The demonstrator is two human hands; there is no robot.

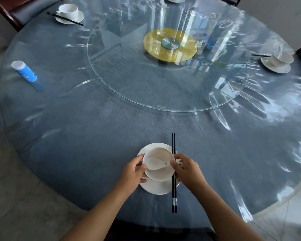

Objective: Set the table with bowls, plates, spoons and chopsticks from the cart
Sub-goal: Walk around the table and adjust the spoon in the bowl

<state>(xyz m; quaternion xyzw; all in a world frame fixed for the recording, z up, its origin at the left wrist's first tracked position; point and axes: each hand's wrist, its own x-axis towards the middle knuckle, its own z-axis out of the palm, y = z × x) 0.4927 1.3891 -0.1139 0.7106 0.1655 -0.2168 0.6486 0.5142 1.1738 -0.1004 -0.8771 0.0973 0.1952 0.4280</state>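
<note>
Nearest thing first: the place setting sat right at the near edge of the table (94, 153); plate (156, 188) flat on the cloth, bowl (161, 175) on top of it, spoon (155, 164) lying inside the bowl with its handle pointing right. The left hand (134, 171) had its fingers curled round the bowl's left rim, thumb on the lip; the right hand (186, 169) was pinching the spoon's handle at the bowl's right rim, thumb on top. The chopsticks (173, 141) lay as a tidy pair across the plate's right side, passing under the right hand.

Handling-wise I'd guess it's all glazed ceramic; stiff, slick, chippy, light enough for one hand. The rim is the place to grab the bowl; the handle end for the spoon. The bowl looked shifted up-left of the plate's centre, so it could slide. The chopsticks were thin and would roll or splay if nudged.

Room: the plate sat close to the table edge, so not much margin toward the body; plenty of open cloth to either side and ahead. Further out was a glass turntable (129, 80), its rim well apart from the setting; a blue bottle (25, 72) off to the left; other finished settings far left (69, 13) and far right (278, 61).
</note>
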